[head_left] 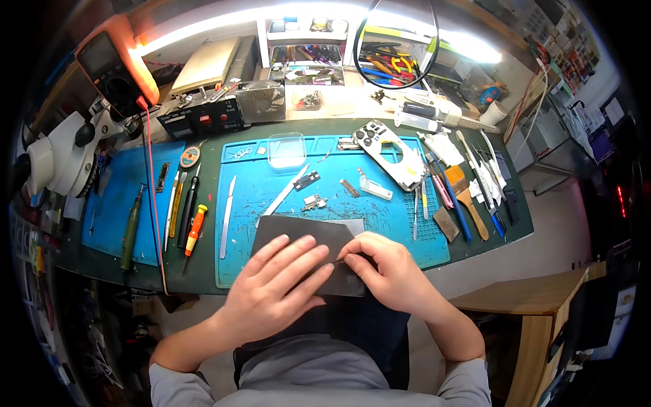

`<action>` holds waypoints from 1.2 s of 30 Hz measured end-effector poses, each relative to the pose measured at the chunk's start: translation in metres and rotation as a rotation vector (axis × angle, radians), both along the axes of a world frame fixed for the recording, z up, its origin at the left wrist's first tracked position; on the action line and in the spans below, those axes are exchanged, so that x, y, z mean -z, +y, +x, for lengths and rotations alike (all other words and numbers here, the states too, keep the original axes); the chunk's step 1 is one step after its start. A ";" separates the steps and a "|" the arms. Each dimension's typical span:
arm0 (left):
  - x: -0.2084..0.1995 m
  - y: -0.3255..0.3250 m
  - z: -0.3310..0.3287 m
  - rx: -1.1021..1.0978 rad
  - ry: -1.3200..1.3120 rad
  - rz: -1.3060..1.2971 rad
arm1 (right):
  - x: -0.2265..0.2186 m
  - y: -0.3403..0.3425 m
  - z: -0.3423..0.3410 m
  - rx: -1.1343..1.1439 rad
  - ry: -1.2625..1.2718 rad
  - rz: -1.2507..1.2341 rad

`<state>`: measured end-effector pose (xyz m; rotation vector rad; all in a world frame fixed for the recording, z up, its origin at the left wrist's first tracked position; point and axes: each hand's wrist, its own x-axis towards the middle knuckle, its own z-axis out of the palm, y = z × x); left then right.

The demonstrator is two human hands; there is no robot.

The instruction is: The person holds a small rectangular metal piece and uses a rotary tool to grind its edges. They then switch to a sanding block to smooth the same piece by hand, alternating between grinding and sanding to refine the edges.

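A dark grey, flat sheet (291, 230) lies at the near edge of the blue work mat (237, 203), with the edge of another grey piece showing at its right. My left hand (278, 285) rests over the sheet, its fingers stretched out and holding nothing. Close beside those fingertips, my right hand (383, 268) is closed in a pinch at the sheet's right part. Whatever sits between its thumb and forefinger is small, dark and mostly hidden. Just beyond the sheet lie a small metal part (313, 203), a dark connector-like part (306, 180) and a clear-and-white plastic piece (375, 188).
White-handled blades (228, 217), a clear box (287, 150) and a white plate with cut-outs (393, 154) lie on the mat. To the left are an orange screwdriver (195, 230) and a green pen-like tool (132, 230); brushes (472, 210) lie right. A multimeter (112, 68) stands behind.
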<state>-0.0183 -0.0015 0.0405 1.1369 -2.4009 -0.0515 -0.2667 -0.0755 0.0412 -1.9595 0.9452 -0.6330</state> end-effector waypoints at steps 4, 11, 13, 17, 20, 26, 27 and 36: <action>0.015 0.002 -0.018 -0.072 -0.104 -0.019 | -0.003 0.001 -0.005 0.159 0.070 -0.160; -0.004 -0.008 -0.017 0.005 -0.286 0.069 | 0.009 -0.004 -0.025 0.075 0.112 -0.559; -0.005 -0.009 -0.012 0.005 -0.334 0.042 | 0.018 -0.003 -0.027 0.013 0.150 -0.637; -0.028 -0.008 0.011 -0.081 -0.284 0.030 | 0.029 -0.006 -0.036 -0.034 0.159 -0.735; -0.026 -0.004 0.034 -0.186 -0.319 -0.045 | 0.031 -0.006 -0.037 -0.037 0.135 -0.742; -0.020 0.011 0.022 -0.194 -0.412 0.026 | 0.033 -0.008 -0.037 -0.054 0.130 -0.751; -0.025 0.012 0.015 -0.169 -0.301 0.061 | 0.032 -0.008 -0.038 -0.051 0.139 -0.759; 0.015 -0.003 -0.047 -0.091 -0.191 0.073 | 0.036 -0.010 -0.038 -0.061 0.100 -0.735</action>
